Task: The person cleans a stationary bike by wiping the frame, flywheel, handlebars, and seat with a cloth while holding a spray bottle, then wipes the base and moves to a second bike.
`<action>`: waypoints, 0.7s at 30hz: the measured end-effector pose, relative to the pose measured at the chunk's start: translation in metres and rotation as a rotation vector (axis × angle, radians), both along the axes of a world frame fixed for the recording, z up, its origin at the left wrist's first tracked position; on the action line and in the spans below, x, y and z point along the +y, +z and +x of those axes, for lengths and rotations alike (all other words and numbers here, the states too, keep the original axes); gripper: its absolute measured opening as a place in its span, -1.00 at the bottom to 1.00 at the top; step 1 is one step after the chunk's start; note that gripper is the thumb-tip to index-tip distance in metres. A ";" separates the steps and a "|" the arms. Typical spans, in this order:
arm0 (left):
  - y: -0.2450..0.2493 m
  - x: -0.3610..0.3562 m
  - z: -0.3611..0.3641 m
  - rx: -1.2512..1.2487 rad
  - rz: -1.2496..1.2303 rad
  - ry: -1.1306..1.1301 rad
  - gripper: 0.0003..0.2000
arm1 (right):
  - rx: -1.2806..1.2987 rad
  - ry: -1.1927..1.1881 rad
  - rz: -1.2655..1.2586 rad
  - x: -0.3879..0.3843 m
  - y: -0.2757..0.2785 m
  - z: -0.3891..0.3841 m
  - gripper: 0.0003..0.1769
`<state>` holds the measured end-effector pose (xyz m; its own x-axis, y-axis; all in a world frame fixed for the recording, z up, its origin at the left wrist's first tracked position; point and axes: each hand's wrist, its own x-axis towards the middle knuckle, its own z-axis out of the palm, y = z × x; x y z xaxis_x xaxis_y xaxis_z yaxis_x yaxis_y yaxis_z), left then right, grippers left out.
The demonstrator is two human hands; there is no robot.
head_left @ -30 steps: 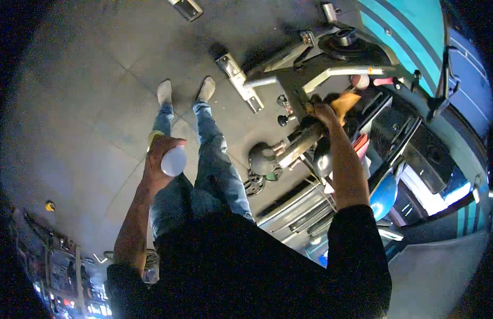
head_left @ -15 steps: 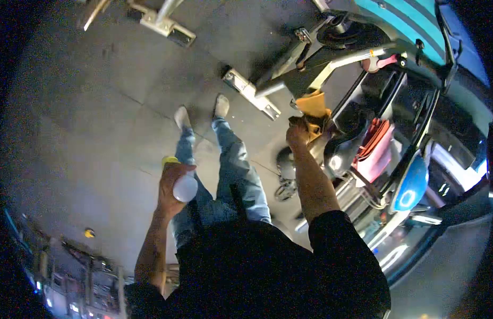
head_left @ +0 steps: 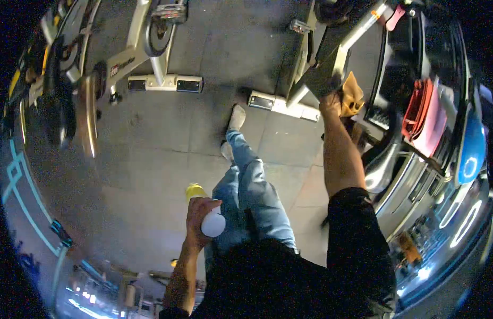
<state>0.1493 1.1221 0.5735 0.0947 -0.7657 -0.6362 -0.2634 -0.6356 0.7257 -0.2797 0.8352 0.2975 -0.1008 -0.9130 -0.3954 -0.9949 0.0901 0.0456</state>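
Floor tiles (head_left: 156, 125) are spreading below; right hand (head_left: 330, 105) is gripping an orange cloth (head_left: 353, 95) beside an exercise bike (head_left: 327, 69), left hand (head_left: 198, 215) a forward-pointing bottle (head_left: 213, 225).

1 bottle (head_left: 213, 225) left of cloth (head_left: 353, 95)

Via my remote head feed I log a grey floor (head_left: 151, 170) with thin straight seams (its margins blurred). Directly on it I note one machine's foot bar (head_left: 167, 86), dark-ended; well apart, a second bar (head_left: 286, 109); near that, a pale-clad foot (head_left: 236, 118).
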 end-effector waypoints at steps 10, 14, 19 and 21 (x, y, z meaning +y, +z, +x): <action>-0.115 -0.131 0.006 -0.156 -0.319 -0.382 -0.51 | 0.079 -0.429 -0.330 -0.086 -0.027 0.008 -0.36; -0.147 -0.152 0.019 -0.114 -0.269 -0.483 -0.49 | 0.462 -0.077 -0.370 -0.050 -0.046 0.022 -0.32; -0.197 -0.170 0.038 0.163 -0.060 -0.377 -0.50 | 0.580 0.106 -0.287 -0.041 -0.035 0.038 -0.26; -0.207 -0.190 0.031 -0.028 -0.409 -0.610 -0.51 | 0.472 -0.056 -0.330 -0.074 -0.038 0.028 -0.27</action>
<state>0.1804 0.9321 0.3661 -0.4121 -0.8630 -0.2922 -0.5058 -0.0501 0.8612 -0.2514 0.7607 0.2594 -0.2491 -0.9684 0.0086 -0.8668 0.2268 0.4441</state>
